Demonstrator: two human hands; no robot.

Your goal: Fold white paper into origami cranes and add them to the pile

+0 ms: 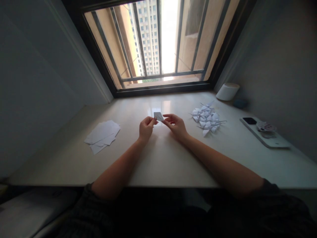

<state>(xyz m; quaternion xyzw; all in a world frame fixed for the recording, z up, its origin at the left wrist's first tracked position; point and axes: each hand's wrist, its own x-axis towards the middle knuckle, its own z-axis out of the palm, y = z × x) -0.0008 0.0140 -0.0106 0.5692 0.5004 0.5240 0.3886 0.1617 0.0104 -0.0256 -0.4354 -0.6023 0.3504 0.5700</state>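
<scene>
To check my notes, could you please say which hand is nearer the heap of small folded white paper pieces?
The right hand is nearer, just left of the heap and apart from it; the left hand is farther left.

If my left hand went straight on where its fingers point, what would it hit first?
Beyond the folded paper it holds, your left hand would probably meet your right hand first; depth is unclear.
</scene>
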